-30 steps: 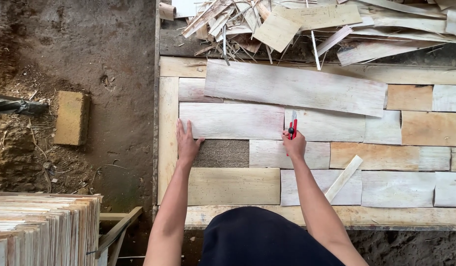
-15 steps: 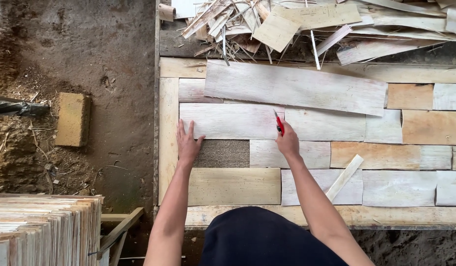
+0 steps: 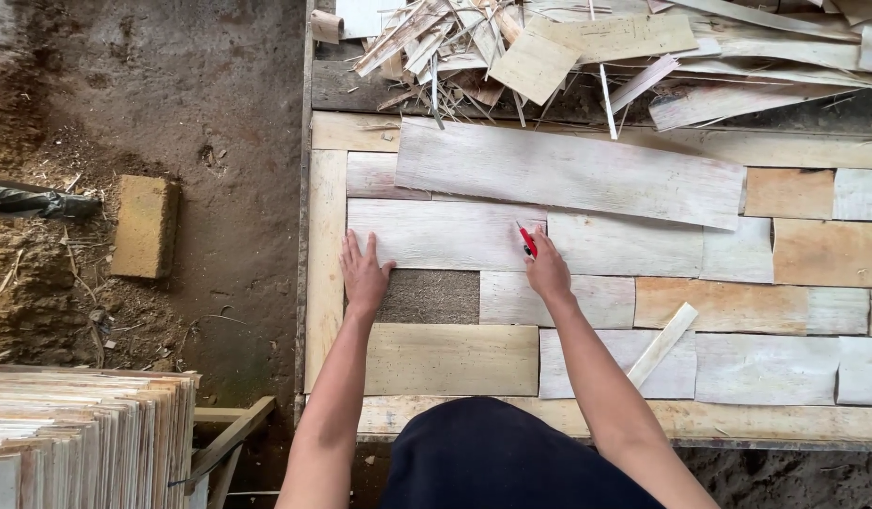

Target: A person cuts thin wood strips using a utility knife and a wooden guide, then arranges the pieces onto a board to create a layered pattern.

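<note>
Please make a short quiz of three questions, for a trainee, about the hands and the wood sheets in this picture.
1. True or false: the left hand lies flat, fingers spread, at the left end of a pale veneer sheet.
2. What does the right hand hold? A) a red cutter B) a hammer C) a paint brush
3. Fill in: beside the table, on the dirt floor, lies a yellowish ___.

Key
1. True.
2. A: the red cutter points at the right end of that same sheet.
3. Block: the block lies left of the table frame.
</note>
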